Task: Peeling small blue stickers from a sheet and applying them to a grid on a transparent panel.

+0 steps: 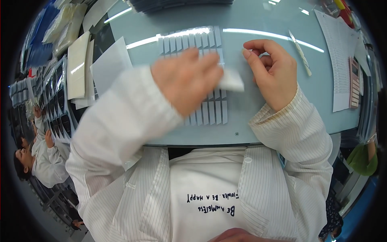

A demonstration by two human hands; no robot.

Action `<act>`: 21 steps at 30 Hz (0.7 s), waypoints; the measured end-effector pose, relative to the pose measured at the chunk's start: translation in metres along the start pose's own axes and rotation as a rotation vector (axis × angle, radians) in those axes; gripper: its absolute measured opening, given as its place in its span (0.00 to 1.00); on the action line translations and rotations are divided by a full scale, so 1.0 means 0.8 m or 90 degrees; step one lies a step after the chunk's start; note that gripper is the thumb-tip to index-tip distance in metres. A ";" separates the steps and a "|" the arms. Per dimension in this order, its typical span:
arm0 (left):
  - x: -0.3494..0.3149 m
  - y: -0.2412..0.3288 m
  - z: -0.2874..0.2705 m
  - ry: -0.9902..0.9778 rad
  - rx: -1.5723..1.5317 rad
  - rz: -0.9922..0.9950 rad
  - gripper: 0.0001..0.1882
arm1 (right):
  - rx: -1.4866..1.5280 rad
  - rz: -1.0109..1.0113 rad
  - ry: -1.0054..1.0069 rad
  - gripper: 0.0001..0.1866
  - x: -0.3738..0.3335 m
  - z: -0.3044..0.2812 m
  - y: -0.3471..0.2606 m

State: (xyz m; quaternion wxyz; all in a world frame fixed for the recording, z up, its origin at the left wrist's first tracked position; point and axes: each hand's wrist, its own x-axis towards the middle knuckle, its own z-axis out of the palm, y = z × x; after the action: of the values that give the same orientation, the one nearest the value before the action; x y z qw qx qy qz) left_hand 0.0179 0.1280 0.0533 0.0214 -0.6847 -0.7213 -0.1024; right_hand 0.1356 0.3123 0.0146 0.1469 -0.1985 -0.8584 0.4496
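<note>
Head view: blurred left hand [186,82] pinching a flat white piece [234,80], probably light, soft, best held edgewise, inward from the near edge of the pale-blue worktop [266,16]; whether the right hand [277,72] pinches anything, I can't tell.

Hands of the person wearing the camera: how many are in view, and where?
2: the left hand, blurred, over the rows of grey strips; the right hand, to its right, over the table. Neither is hidden.
</note>
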 end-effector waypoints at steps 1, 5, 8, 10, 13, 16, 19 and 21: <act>-0.013 0.018 -0.005 -0.041 -0.016 0.015 0.21 | 0.008 0.002 0.002 0.10 -0.001 0.001 0.001; -0.054 0.066 -0.009 -0.033 -0.034 0.031 0.17 | 0.001 -0.005 -0.010 0.10 -0.003 0.000 -0.004; -0.041 0.054 -0.018 -0.033 -0.028 0.001 0.09 | 0.003 -0.026 -0.005 0.10 -0.003 -0.002 -0.002; -0.015 0.018 -0.009 -0.037 0.026 -0.052 0.08 | 0.011 -0.007 -0.009 0.10 -0.003 -0.004 0.000; 0.022 -0.036 0.013 0.086 0.103 -0.107 0.05 | 0.016 0.003 -0.021 0.10 0.001 0.000 -0.003; 0.047 -0.068 0.018 0.078 0.115 -0.129 0.05 | 0.006 0.007 -0.021 0.10 0.003 0.000 -0.003; 0.038 -0.066 0.016 0.085 0.106 -0.113 0.05 | 0.017 0.017 -0.024 0.10 0.004 -0.001 -0.001; 0.025 -0.054 0.012 0.110 0.092 -0.082 0.05 | 0.011 0.018 -0.025 0.10 0.004 0.000 0.000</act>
State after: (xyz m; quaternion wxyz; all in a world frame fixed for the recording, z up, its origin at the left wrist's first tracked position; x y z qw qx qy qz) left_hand -0.0250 0.1477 0.0424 0.1258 -0.6223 -0.7648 -0.1100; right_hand 0.1325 0.3138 0.0150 0.1251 -0.2007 -0.8543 0.4628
